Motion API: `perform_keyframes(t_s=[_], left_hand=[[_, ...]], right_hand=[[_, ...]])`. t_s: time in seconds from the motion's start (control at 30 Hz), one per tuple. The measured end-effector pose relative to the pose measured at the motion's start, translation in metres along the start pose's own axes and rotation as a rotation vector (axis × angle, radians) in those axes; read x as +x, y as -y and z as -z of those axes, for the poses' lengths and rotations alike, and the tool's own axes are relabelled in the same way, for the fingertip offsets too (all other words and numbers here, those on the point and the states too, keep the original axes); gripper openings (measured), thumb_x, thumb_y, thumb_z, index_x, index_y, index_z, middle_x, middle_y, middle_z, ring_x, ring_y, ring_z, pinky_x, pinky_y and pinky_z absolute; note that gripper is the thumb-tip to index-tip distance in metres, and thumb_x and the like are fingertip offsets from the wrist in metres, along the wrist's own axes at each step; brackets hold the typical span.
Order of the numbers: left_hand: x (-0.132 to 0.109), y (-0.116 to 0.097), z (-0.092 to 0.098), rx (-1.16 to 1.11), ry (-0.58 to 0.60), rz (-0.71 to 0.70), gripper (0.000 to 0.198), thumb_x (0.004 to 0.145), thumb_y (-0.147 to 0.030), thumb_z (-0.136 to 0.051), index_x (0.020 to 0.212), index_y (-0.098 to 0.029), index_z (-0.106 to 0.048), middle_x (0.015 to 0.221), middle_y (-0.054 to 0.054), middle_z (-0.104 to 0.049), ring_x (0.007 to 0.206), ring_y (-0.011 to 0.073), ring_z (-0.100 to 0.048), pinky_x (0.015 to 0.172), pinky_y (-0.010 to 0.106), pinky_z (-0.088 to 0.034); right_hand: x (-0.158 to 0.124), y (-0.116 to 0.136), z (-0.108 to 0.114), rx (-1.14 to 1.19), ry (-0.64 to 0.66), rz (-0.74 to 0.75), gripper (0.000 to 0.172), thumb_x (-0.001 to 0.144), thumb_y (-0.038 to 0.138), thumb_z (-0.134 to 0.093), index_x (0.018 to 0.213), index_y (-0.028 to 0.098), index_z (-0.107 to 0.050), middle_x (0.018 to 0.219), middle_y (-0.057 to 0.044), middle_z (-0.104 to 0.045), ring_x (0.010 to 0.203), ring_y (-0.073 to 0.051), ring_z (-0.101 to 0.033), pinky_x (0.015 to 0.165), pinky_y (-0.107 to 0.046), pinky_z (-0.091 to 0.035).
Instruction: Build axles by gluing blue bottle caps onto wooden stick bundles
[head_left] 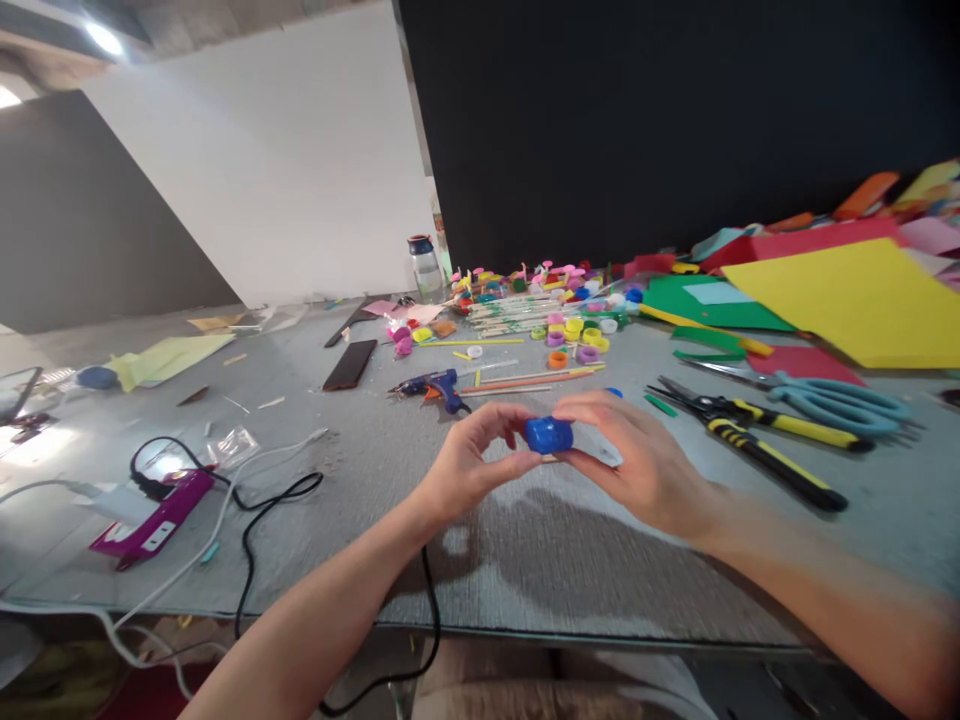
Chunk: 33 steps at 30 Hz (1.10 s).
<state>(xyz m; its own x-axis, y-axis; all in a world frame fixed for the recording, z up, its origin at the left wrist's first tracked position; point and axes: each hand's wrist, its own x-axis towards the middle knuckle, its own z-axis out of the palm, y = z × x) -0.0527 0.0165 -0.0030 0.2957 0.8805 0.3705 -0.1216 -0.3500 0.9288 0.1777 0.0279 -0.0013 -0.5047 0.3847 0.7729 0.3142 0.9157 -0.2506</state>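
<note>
A small, shiny blue bottle cap [549, 435] is held just above the table's front half. My left hand [480, 450] pinches its left side between thumb and fingers. From the right, my right hand [637, 460] grips the same cap with thumb and forefinger. Part of a second blue piece [614, 393] shows behind my right hand. Just beyond my left hand lies a blue glue gun [435, 387] with an orange trigger. Thin sticks [525, 380] lie behind the cap.
Black-and-yellow pliers [757, 440] and blue-handled scissors [832, 400] lie right. Coloured caps [574, 340] and paper sheets [840, 290] cover the back. A dark phone [350, 365] lies left of centre. A purple power strip [157, 525] and a black cable [251, 540] occupy the front left.
</note>
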Motion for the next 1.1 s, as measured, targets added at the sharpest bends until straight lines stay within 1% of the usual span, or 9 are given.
perform_keyframes(t_s=[0.13,0.23,0.37,0.47,0.63,0.73,0.83,0.93,1.1], left_hand=[[0.002,-0.002,0.004,-0.185,0.131,0.140,0.037,0.083,-0.038,-0.084,0.116,-0.022,-0.076,0.111,0.008,-0.075,0.094,0.0183,-0.066,0.087,0.030,-0.049],[0.003,0.000,0.004,-0.278,0.214,0.248,0.046,0.079,-0.038,-0.088,0.120,-0.022,-0.076,0.113,0.009,-0.076,0.097,0.0195,-0.068,0.088,0.030,-0.048],[0.004,0.001,0.004,-0.347,0.228,0.322,0.046,0.072,-0.034,-0.093,0.114,-0.019,-0.078,0.105,0.008,-0.077,0.093,0.0180,-0.069,0.088,0.029,-0.048],[0.003,-0.001,0.004,-0.362,0.204,0.336,0.043,0.067,-0.029,-0.095,0.106,-0.019,-0.078,0.099,0.006,-0.076,0.088,0.0162,-0.068,0.084,0.027,-0.050],[0.000,-0.011,0.007,-0.304,0.121,0.268,0.044,0.064,-0.029,-0.096,0.102,-0.017,-0.077,0.094,0.007,-0.075,0.081,0.0158,-0.068,0.080,0.029,-0.053],[0.002,-0.023,0.015,-0.260,0.007,0.135,0.045,0.062,-0.029,-0.097,0.100,-0.018,-0.076,0.094,0.005,-0.074,0.081,0.0153,-0.067,0.082,0.031,-0.053],[0.006,-0.037,0.031,-0.228,-0.146,-0.030,0.044,0.063,-0.029,-0.096,0.099,-0.021,-0.073,0.098,0.002,-0.073,0.085,0.0141,-0.066,0.086,0.030,-0.052],[0.011,-0.045,0.052,-0.211,-0.299,-0.173,0.044,0.066,-0.031,-0.093,0.102,-0.025,-0.070,0.102,-0.002,-0.072,0.091,0.0126,-0.065,0.088,0.027,-0.049],[0.017,-0.038,0.075,-0.187,-0.372,-0.207,0.047,0.064,-0.036,-0.094,0.103,-0.023,-0.070,0.095,-0.001,-0.074,0.088,0.0140,-0.067,0.084,0.027,-0.048]], right_hand=[[0.001,0.000,0.001,0.031,0.005,0.025,0.033,0.100,0.018,-0.067,0.130,0.024,-0.053,0.120,-0.011,-0.066,0.111,-0.026,-0.065,0.092,-0.047,-0.058],[0.002,0.000,0.001,0.035,-0.003,0.071,0.034,0.100,0.016,-0.067,0.130,0.023,-0.053,0.120,-0.012,-0.067,0.109,-0.026,-0.065,0.091,-0.046,-0.058],[0.004,0.001,0.000,0.039,0.023,0.112,0.033,0.101,0.015,-0.065,0.131,0.023,-0.054,0.122,-0.012,-0.067,0.108,-0.026,-0.065,0.089,-0.045,-0.057],[0.004,0.003,0.001,0.075,0.067,0.106,0.038,0.101,0.027,-0.068,0.136,0.023,-0.053,0.128,-0.013,-0.065,0.116,-0.028,-0.063,0.096,-0.047,-0.055],[0.005,-0.006,0.006,0.183,-0.067,-0.235,0.035,0.105,0.047,-0.059,0.132,0.026,-0.061,0.125,-0.010,-0.068,0.105,-0.025,-0.069,0.084,-0.040,-0.059],[0.017,-0.024,0.001,0.205,0.039,-0.457,0.038,0.102,0.057,-0.058,0.116,0.023,-0.068,0.114,-0.010,-0.073,0.095,-0.025,-0.072,0.076,-0.038,-0.058],[0.041,-0.042,-0.022,0.184,0.318,-0.534,0.041,0.101,0.056,-0.053,0.106,0.019,-0.069,0.097,-0.008,-0.075,0.085,-0.024,-0.071,0.072,-0.036,-0.057],[0.074,-0.052,-0.061,0.103,0.460,-0.567,0.028,0.100,0.043,-0.060,0.095,0.017,-0.071,0.084,-0.003,-0.073,0.079,-0.021,-0.070,0.070,-0.033,-0.055],[0.129,-0.046,-0.132,-0.092,0.604,-0.629,0.030,0.102,0.041,-0.067,0.118,0.015,-0.067,0.117,-0.009,-0.068,0.101,-0.023,-0.068,0.089,-0.044,-0.059]])
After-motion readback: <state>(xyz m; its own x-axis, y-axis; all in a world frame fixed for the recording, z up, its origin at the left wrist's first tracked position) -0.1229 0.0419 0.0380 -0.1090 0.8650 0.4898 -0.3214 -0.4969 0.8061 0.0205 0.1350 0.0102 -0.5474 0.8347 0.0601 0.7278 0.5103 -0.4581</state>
